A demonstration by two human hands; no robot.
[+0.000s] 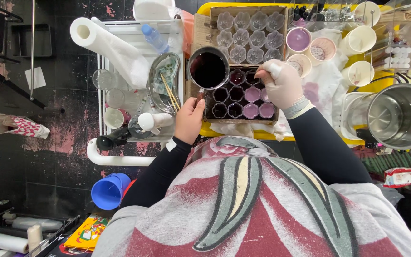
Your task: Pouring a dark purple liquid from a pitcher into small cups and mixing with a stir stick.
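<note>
From the head camera, the left hand [190,119] is closed around the handle of a small metal pot [208,68] full of dark red liquid, held just above the cardboard box [200,28] of flower-shaped moulds [243,97]. The right hand [281,84], in a white glove, rests its fingers closed on the mould edges at the box's right side; whether it pinches anything I cannot tell. The near rows hold dark and pale purple fill, while the far rows are empty. To pour well, the pot's lip should sit low over one cup and tip slowly, with the gloved hand steadying the tray. A paper roll [110,45] lies on the white cart to the left
</note>
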